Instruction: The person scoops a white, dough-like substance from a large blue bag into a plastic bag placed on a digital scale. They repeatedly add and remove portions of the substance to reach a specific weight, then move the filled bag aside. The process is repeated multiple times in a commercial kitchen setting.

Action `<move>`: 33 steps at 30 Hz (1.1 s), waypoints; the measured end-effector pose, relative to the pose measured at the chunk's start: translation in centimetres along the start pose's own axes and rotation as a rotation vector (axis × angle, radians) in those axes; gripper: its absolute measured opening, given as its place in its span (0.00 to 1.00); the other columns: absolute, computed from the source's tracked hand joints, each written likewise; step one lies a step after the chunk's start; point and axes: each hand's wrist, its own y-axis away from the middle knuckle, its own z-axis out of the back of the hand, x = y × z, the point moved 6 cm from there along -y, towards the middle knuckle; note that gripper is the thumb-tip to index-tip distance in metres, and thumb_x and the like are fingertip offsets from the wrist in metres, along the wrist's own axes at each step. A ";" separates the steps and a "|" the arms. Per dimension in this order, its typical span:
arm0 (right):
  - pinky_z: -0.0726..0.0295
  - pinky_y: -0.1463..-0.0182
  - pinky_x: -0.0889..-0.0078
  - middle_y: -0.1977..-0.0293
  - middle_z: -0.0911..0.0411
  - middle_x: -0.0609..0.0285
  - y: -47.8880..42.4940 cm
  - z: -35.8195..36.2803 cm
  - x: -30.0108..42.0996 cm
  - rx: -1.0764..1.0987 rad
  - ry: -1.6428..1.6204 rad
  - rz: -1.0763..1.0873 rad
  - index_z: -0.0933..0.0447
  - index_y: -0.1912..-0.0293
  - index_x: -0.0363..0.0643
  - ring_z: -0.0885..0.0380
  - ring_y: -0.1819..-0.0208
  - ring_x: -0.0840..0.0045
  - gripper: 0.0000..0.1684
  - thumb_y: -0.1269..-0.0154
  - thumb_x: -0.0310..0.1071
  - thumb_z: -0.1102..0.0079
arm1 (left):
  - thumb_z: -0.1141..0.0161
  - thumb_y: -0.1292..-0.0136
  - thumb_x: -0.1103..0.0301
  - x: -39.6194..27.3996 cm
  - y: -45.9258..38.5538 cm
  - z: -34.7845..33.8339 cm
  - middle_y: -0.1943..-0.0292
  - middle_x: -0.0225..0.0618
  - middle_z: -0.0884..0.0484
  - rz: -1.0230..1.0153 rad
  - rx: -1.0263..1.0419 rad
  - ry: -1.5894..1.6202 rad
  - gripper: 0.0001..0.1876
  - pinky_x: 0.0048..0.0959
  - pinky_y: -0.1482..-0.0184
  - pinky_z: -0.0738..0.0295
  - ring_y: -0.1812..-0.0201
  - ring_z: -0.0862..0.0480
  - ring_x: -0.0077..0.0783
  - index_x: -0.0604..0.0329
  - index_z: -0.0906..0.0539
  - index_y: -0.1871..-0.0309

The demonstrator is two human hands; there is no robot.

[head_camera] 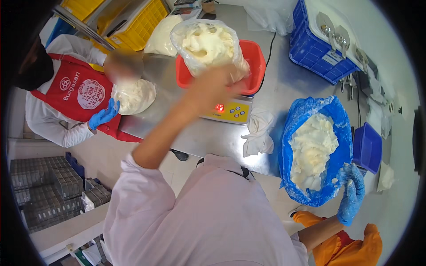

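My left hand [218, 84], bare and motion-blurred, reaches over the front of a red plastic tub [254, 63]. Inside the tub stands a clear plastic bag [181, 40] of pale creamy fat-like mass [208, 43], its mouth spread wide. Whether my left fingers grip the bag is lost in the blur. The tub rests on a yellow-fronted digital scale [226, 113] with a lit red display, partly covered by my arm. At the right, my right hand [352, 196], in a smeared blue glove, is at the rim of a blue plastic bag [341, 133] holding more pale mass [313, 149].
A white cloth [259, 133] lies on the steel table [206, 141] between scale and blue bag. At left, a co-worker's blue-gloved hand [105, 114] is beside a filled clear bag [134, 98]. Metal scoops [332, 31] sit on a blue crate [309, 50]. Someone in orange trousers [349, 246] stands lower right.
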 end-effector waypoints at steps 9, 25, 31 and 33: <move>0.29 0.37 0.68 0.43 0.24 0.53 0.7 -4.4 1.7 0.003 0.060 -0.043 0.30 0.38 0.34 0.24 0.44 0.71 0.25 0.30 0.37 0.44 | 0.35 0.42 0.61 8.7 10.0 -26.6 0.57 0.41 0.21 -0.205 0.264 -0.006 0.20 0.41 0.50 0.24 0.56 0.18 0.46 0.55 0.21 0.47; 0.30 0.35 0.65 0.42 0.25 0.51 1.0 -5.8 1.5 0.044 0.082 -0.053 0.31 0.37 0.34 0.25 0.42 0.70 0.26 0.30 0.36 0.45 | 0.36 0.41 0.59 5.1 -8.4 -11.6 0.52 0.55 0.27 0.046 -0.513 -0.221 0.30 0.43 0.51 0.25 0.51 0.22 0.53 0.68 0.32 0.40; 0.32 0.34 0.66 0.42 0.26 0.50 1.1 -4.8 0.5 0.026 0.091 -0.066 0.30 0.37 0.34 0.26 0.42 0.69 0.26 0.30 0.36 0.45 | 0.38 0.38 0.53 7.6 -10.5 -16.7 0.55 0.57 0.23 0.341 -0.268 -0.295 0.35 0.35 0.61 0.20 0.61 0.17 0.47 0.69 0.34 0.36; 0.32 0.34 0.66 0.42 0.25 0.50 1.1 -4.8 0.5 0.026 0.093 -0.070 0.30 0.37 0.34 0.26 0.42 0.69 0.26 0.30 0.36 0.45 | 0.38 0.38 0.51 8.0 -10.6 -17.3 0.62 0.52 0.20 0.384 -0.328 -0.386 0.33 0.32 0.66 0.20 0.66 0.15 0.43 0.70 0.31 0.40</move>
